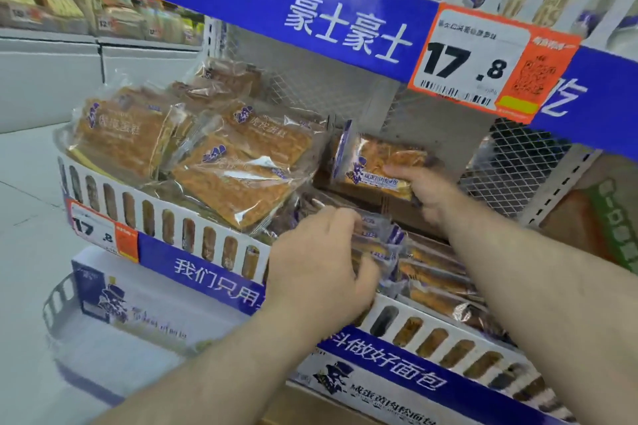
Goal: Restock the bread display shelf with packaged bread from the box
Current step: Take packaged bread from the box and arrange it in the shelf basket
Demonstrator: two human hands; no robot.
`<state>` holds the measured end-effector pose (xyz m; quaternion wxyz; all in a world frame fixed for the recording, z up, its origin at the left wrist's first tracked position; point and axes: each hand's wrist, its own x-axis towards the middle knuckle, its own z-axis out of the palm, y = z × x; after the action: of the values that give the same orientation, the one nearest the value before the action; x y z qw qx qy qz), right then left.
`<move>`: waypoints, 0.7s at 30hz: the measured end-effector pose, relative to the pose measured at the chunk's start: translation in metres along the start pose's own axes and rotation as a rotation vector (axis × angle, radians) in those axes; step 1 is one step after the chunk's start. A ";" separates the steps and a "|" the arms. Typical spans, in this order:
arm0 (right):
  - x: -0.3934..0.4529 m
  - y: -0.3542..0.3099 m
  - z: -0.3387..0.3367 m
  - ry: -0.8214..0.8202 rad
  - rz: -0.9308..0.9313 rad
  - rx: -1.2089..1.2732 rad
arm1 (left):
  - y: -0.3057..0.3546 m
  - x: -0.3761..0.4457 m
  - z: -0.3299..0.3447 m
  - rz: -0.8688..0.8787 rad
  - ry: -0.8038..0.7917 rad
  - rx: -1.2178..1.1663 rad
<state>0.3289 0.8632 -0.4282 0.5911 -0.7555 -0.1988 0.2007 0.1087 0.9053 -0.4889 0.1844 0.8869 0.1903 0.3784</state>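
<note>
My right hand [429, 195] grips a packaged bread [374, 162] in clear wrap with a purple logo, held upright at the back of the middle shelf. My left hand [322, 262] curls its fingers round another bread packet [378, 245] lying on the pile at the shelf's front. The shelf's white slotted rail [165, 217] runs along the front with a blue strip below it. Larger flat cake packs [241, 162] are stacked on the left half of the same shelf. A white and blue printed box [138, 307] sits on the tier below.
The blue header of the upper shelf [310, 10] with a 17.8 price tag [483, 69] hangs close above my hands. A wire mesh back panel [524, 155] closes the shelf behind. More bread packets [445, 279] fill the right side. Pale floor lies at the left.
</note>
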 end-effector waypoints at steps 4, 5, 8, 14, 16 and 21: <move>0.005 -0.001 0.018 -0.041 0.005 -0.348 | 0.000 0.002 0.008 0.013 0.041 0.025; 0.007 0.002 0.019 -0.003 0.003 -0.392 | -0.001 0.002 0.010 0.022 0.054 0.020; 0.004 0.004 0.021 0.133 0.008 -0.429 | -0.002 0.000 0.012 0.049 0.090 0.021; 0.001 0.001 0.023 -0.005 0.122 -0.433 | 0.000 -0.001 0.014 0.061 0.134 0.022; -0.003 -0.001 0.018 -0.032 0.189 -0.436 | 0.000 -0.001 0.014 0.070 0.131 0.027; -0.006 0.008 0.010 0.156 0.121 -0.369 | 0.001 -0.001 0.014 0.069 0.112 0.038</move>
<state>0.3188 0.8665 -0.4374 0.4430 -0.8748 -0.1403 0.1369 0.1188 0.9008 -0.4985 0.1432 0.8738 0.1767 0.4299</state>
